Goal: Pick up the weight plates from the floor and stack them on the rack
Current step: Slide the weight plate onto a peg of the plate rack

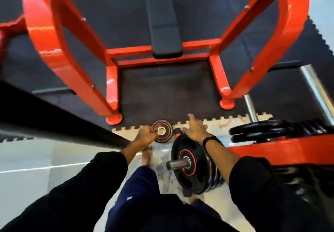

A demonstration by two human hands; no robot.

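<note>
Left hand (145,135) gripping small plate (163,131) | right hand (196,128) spread | lettering unreadable

Two hands are in view: the left hand (145,135) at about 6 o'clock from the frame's centre, the right hand (196,129) just toward 5 o'clock. One small weight plate (163,132) lies flat on the floor between them. One stack of large plates (196,165) stands on a steel peg (176,164) at 5 o'clock; its exact plate count cannot be told. One black padded bench (163,20) sits at 12 o'clock inside one red frame (112,69). One bare foot (147,156) shows at 6 o'clock.
</note>
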